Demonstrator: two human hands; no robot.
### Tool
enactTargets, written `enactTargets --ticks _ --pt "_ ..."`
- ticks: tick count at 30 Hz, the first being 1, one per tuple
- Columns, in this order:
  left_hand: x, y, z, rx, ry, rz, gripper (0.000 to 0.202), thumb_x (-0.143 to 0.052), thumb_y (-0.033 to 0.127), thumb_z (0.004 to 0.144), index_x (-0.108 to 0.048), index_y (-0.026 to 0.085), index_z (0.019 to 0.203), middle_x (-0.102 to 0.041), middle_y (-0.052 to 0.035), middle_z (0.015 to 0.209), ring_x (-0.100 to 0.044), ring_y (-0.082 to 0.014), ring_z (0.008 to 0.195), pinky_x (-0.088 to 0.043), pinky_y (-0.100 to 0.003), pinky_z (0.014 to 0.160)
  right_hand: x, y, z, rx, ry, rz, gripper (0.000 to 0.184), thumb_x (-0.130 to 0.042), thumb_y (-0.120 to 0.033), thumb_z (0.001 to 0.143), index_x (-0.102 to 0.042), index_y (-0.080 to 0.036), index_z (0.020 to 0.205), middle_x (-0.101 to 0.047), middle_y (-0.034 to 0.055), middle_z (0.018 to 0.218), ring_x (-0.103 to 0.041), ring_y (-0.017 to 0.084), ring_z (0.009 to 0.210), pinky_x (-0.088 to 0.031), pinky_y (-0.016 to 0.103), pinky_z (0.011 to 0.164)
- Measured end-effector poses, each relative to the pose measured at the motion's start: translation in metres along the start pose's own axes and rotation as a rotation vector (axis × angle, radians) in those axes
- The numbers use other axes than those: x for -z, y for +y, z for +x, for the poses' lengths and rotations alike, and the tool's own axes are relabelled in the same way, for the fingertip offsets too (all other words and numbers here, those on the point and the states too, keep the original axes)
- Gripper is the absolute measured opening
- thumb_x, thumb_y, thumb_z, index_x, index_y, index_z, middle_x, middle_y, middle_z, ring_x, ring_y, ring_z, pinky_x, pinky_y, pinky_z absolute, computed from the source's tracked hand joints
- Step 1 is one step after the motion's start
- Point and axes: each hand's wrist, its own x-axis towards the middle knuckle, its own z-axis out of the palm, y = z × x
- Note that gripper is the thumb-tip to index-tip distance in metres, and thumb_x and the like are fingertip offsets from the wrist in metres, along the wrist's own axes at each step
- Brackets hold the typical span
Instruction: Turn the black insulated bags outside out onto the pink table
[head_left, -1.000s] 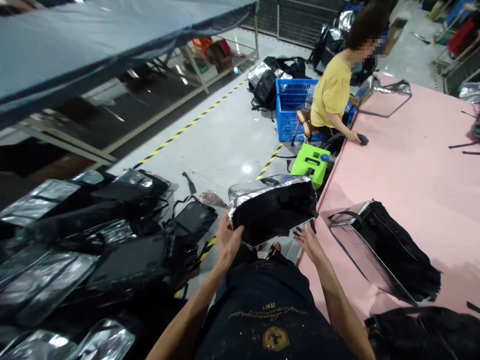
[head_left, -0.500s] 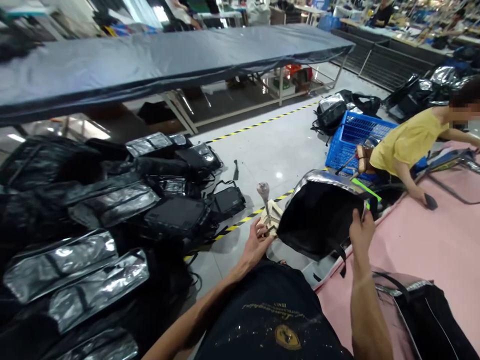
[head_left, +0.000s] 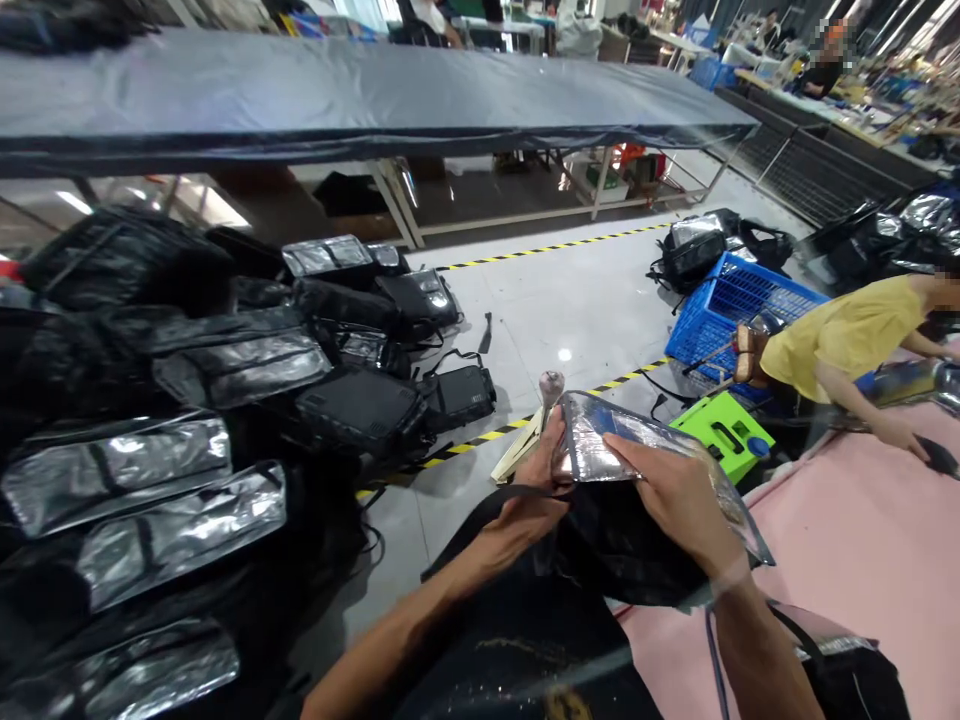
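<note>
A black bag [head_left: 622,540] with a shiny silver lining hangs in front of my body, its silver panel [head_left: 600,455] turned up and edged with dark binding. My left hand [head_left: 536,480] is closed on the panel's left end, and a black strap crosses near the wrist. My right hand [head_left: 679,495] grips the bag's near side, one finger stretched across the silver surface; its thumb is hidden. Just beyond my left hand stands a cream-coloured fixture [head_left: 517,450] with a rounded, wrapped knob [head_left: 551,385] above it.
Black silver-lined bags [head_left: 247,370] are piled on the left. A pink-covered table [head_left: 847,500] is at right, with another black bag [head_left: 862,660]. A person in yellow [head_left: 847,340] bends over it near a blue crate [head_left: 750,300] and green box [head_left: 724,435]. A grey-covered table [head_left: 375,90] stands behind.
The bag has turned from showing its dark open mouth to showing its silver panel. My right hand has moved left across it, and my left hand now holds its end. The green box has come into view.
</note>
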Motion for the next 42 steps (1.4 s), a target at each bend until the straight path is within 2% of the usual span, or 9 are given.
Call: enactTargets --ticks 3,8,15,21,26,33,36,39,42 --pt "0.034 -0.01 0.013 0.089 0.09 0.057 0.097 -0.075 0.017 0.08 -0.052 0.031 0.174 -0.076 -0.0095 0.153 -0.072 -0.0409 0.143 -0.064 -0.054 0.115 -0.017 -0.013 0.018 0.021 0.063 -0.004 0.063 -0.048 -0.006 0.105 -0.069 -0.032 0.159 -0.077 0.0009 0.151 -0.076 0.023 0.134 -0.061 0.036 0.116" --pt "0.076 -0.015 0.045 0.091 0.068 0.096 0.067 -0.069 0.021 0.079 -0.081 0.024 0.145 -0.083 -0.0056 0.141 -0.078 -0.0369 0.133 -0.064 -0.046 0.113 -0.063 -0.038 0.039 -0.08 0.165 -0.08 0.067 -0.047 -0.002 0.104 -0.06 -0.026 0.165 -0.076 0.0086 0.15 -0.072 0.029 0.139 -0.057 0.045 0.121" --pt "0.103 -0.029 0.102 0.115 -0.124 0.098 0.054 -0.069 0.019 0.075 -0.09 0.021 0.125 -0.089 -0.0075 0.121 -0.084 -0.0352 0.111 -0.067 -0.045 0.101 -0.087 -0.018 0.086 -0.073 0.123 -0.257 0.042 -0.051 -0.011 0.113 -0.072 -0.024 0.147 -0.083 0.0097 0.102 -0.078 0.025 0.093 -0.059 0.034 0.085" --pt "0.089 -0.072 0.15 -0.031 0.002 0.158 0.067 -0.064 0.011 0.073 -0.085 0.022 0.135 -0.088 -0.0077 0.115 -0.082 -0.0248 0.097 -0.065 -0.035 0.093 -0.084 0.035 0.149 -0.138 -0.126 -0.03 0.038 -0.057 -0.031 0.115 -0.071 -0.027 0.15 -0.086 0.0072 0.125 -0.081 0.025 0.101 -0.054 0.03 0.081" --pt "0.073 -0.109 0.203 -0.098 -0.029 0.138 0.066 -0.062 0.011 0.07 -0.084 0.02 0.132 -0.087 -0.0089 0.111 -0.077 -0.0218 0.088 -0.06 -0.031 0.085 -0.087 0.082 0.195 -0.326 -0.256 -0.03 0.027 -0.059 -0.046 0.116 -0.082 -0.032 0.119 -0.086 0.0028 0.098 -0.077 0.025 0.088 -0.039 0.032 0.071" --pt "0.043 -0.149 0.277 0.219 -0.039 0.037 0.049 -0.061 0.016 0.086 -0.078 0.015 0.132 -0.071 0.0008 0.076 -0.063 -0.0167 0.073 -0.05 -0.026 0.076 -0.163 0.156 0.251 -0.557 -0.412 -0.103 0.037 -0.053 -0.053 0.119 -0.077 -0.027 0.108 -0.08 0.004 0.096 -0.067 0.021 0.084 -0.028 0.03 0.069" --pt "0.041 -0.154 0.287 0.295 -0.076 0.035 0.032 -0.063 0.019 0.088 -0.079 0.016 0.115 -0.075 -0.0035 0.085 -0.068 -0.021 0.087 -0.052 -0.028 0.084 -0.185 0.166 0.257 -0.6 -0.494 -0.078 0.042 -0.049 -0.057 0.12 -0.078 -0.028 0.109 -0.079 0.004 0.096 -0.066 0.02 0.085 -0.03 0.029 0.07" --pt "0.049 -0.15 0.283 0.365 -0.162 0.066 0.012 -0.063 0.025 0.09 -0.073 0.02 0.087 -0.072 -0.005 0.08 -0.066 -0.0248 0.087 -0.05 -0.03 0.079 -0.178 0.165 0.25 -0.585 -0.47 -0.115 0.045 -0.05 -0.061 0.119 -0.079 -0.029 0.109 -0.079 0.0047 0.095 -0.066 0.021 0.084 -0.029 0.03 0.071" --pt "0.055 -0.142 0.269 0.387 -0.239 0.08 0.031 -0.055 0.034 0.097 -0.057 0.022 0.069 -0.067 -0.0042 0.072 -0.059 -0.0245 0.079 -0.046 -0.032 0.072 -0.159 0.163 0.233 -0.562 -0.387 -0.157 0.045 -0.054 -0.065 0.117 -0.079 -0.028 0.107 -0.079 0.0055 0.092 -0.066 0.022 0.081 -0.026 0.032 0.069"
